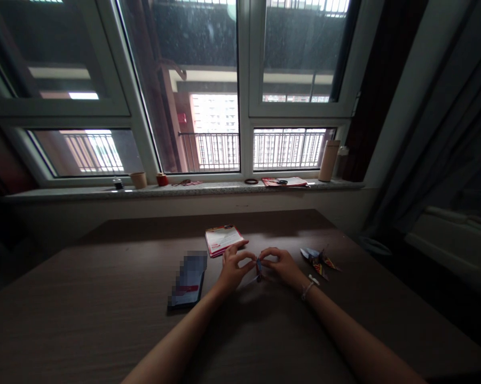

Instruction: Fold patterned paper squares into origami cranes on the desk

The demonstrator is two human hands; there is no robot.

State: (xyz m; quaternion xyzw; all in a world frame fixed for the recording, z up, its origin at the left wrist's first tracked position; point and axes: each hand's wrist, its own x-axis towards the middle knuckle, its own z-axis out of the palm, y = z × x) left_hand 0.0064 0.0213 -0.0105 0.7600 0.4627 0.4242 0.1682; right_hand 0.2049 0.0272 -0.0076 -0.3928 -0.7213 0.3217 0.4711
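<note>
Between my two hands, just above the dark table, is a small folded piece of paper (258,270), bluish on top with some red and a pale edge. My left hand (234,266) pinches its left side between thumb and forefinger. From the right, my right hand (279,264) pinches the same piece, and a bracelet circles that wrist. Several folded pointed paper pieces (317,261) with blue, red and yellow print lie to the right of my right hand. Behind my left hand rests a stack of red-edged printed sheets (222,238).
A phone (189,280) in a dark case lies left of my left arm, its screen partly pixelated. On the windowsill (220,189) stand a paper cup (138,180), a red jar (162,179), a tall tan bottle (329,161) and scissors (281,182) on papers.
</note>
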